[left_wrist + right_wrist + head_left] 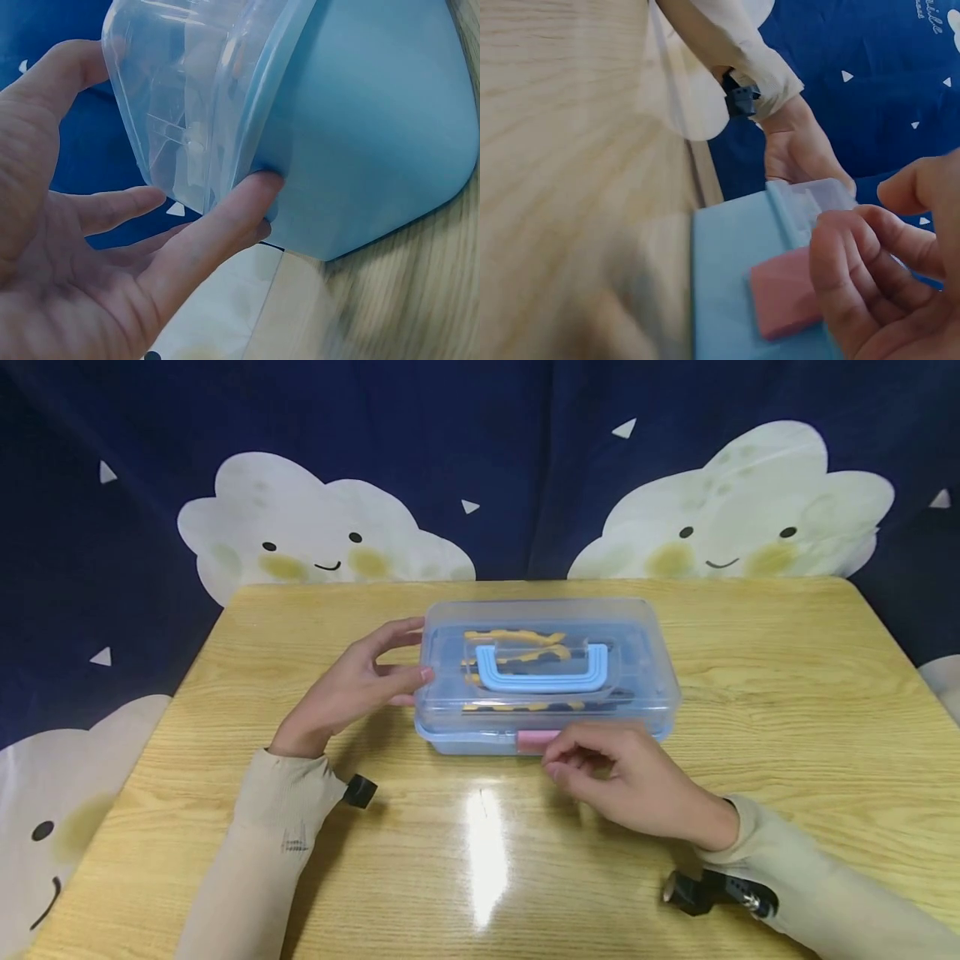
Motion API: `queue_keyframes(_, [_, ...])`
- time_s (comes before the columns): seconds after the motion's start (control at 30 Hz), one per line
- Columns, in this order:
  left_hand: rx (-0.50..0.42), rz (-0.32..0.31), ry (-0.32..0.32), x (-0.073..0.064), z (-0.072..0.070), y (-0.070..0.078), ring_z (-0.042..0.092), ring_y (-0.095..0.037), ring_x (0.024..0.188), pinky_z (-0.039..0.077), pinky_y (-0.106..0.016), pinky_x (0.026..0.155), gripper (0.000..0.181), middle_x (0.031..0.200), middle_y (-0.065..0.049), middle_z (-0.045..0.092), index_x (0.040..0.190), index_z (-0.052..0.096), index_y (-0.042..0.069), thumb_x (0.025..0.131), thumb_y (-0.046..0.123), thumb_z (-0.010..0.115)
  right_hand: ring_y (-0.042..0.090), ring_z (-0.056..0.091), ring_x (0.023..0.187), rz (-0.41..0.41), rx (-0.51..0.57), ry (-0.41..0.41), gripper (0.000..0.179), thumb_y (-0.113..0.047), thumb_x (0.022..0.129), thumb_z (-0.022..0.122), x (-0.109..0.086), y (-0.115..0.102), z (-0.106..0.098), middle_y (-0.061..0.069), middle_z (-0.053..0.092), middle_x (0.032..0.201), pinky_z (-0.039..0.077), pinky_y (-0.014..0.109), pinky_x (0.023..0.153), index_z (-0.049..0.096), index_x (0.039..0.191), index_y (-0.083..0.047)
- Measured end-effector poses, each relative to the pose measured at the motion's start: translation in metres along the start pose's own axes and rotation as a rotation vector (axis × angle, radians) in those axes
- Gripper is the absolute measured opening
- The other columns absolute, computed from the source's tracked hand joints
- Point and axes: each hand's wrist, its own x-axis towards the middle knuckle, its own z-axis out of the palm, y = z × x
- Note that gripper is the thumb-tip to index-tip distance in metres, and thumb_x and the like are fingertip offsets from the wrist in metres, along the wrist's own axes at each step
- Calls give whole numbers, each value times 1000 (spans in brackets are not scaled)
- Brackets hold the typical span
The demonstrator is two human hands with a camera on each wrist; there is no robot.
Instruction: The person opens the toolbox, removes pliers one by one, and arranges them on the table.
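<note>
Nearest: right hand (630, 777), fingers curled, right up at the pink latch (534, 741) on the box front; it covers one end of it, so can't tell if the latch is pinched or only touched. Box (465, 747) itself, blue base with clear lid, sits flat mid-table (360, 877), long side toward the person. Step looks like working that latch. My advice: get fingertips square on the latch's free edge, load it gradually, don't yank; a hard pull could drag or tip the box. Left hand (345, 681) is at the box's left end, fingers spread and loosely bent, thumb touching the lid side, one fingertip on the base wall just under the rim. Not wrapped round anything. Decent brace; I'd keep force on the base, since pushing the lid would probably fight the latch. Past that, blue handle (543, 682) on top, yellow-and-black pieces (510, 637) visible inside, cloud-print cloth (517, 460) behind.
</note>
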Motion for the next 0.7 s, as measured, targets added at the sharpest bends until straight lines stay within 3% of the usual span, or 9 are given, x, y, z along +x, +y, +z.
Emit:
queue_keyframes(0.17, [2, -2, 4, 1, 1, 1, 64, -38, 131, 65, -45, 92, 76, 162, -11, 41, 162, 33, 19, 97, 21, 72, -2, 64, 73, 71, 55, -79, 18, 0, 92, 71, -2, 4, 8, 0, 77, 88, 60, 21, 64, 75, 100, -16])
queue_keyframes(0.47, [0, -3, 6, 0, -1, 0, 64, -38, 131, 66, -44, 91, 75, 162, -11, 42, 161, 34, 19, 97, 22, 72, -1, 67, 74, 168, 109, -190, 8, -9, 96, 70, -5, 9, 18, -1, 76, 83, 62, 22, 66, 75, 97, -15])
queue_keyframes(0.7, [13, -10, 9, 1, -2, 0, 64, -37, 131, 66, -43, 91, 76, 162, -10, 42, 162, 33, 20, 97, 24, 72, 4, 65, 69, 232, 201, -220, 7, -10, 99, 67, -6, 20, 25, 3, 72, 76, 59, 23, 59, 73, 95, -11])
